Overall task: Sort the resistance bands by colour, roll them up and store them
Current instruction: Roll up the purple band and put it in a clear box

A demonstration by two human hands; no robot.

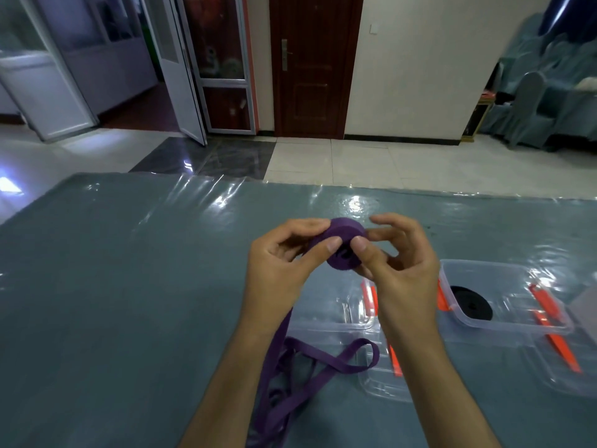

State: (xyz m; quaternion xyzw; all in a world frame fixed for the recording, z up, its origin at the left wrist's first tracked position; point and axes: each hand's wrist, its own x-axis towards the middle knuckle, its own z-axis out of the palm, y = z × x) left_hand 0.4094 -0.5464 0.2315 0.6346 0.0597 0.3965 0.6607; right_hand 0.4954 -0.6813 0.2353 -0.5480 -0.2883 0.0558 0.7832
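Band (339,250) purple, soft, floppy, half-rolled mid-frame; I'd keep left hand (284,263) and right hand (397,263) pinching the coil's edges.

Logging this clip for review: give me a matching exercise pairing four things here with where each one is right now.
Things:
1. purple roll
2. black roll
3. loose purple band
4. lid

Places:
A. inside the right-hand clear box
B. on the table, trailing below the hands
C. held up between the left hand and the right hand
D. flat on the table at the far right, nearer than that box

Pairs: 1-C, 2-A, 3-B, 4-D
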